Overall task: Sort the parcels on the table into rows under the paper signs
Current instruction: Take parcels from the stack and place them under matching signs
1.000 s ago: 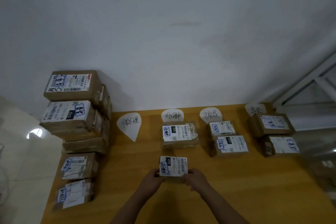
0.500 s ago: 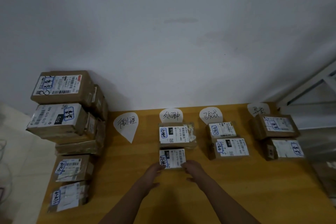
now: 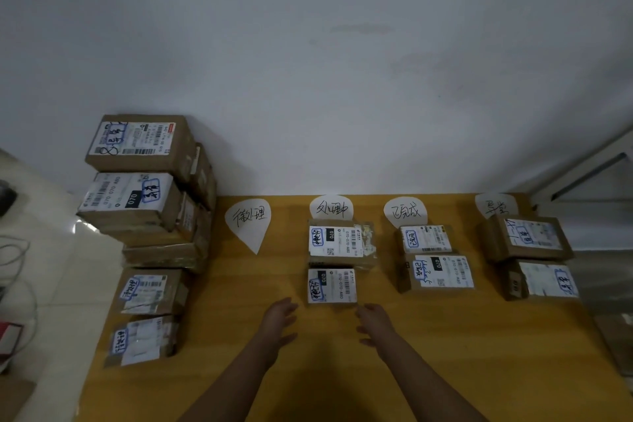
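Head view: small parcel (image 3: 331, 285) lies on tabletop (image 3: 445, 353), just below another parcel (image 3: 337, 241) under 2nd sign (image 3: 331, 208). L hand (image 3: 279, 320) & R hand (image 3: 375, 322) sit just short of it, grip loose, fingers relaxed, holding nothing. Risk: unsorted stack (image 3: 144, 181) at left edge is tall & uneven, so pulling a lower box prob topples it. Scrawled tags are easy to misread = wrong row.

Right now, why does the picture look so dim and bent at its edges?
Head view: weak bluish light, soft shadows on the table; the wide-angle lens tilts the parcel stack and window frame; small label print blurs, yet big handwriting on the paper signs shows.
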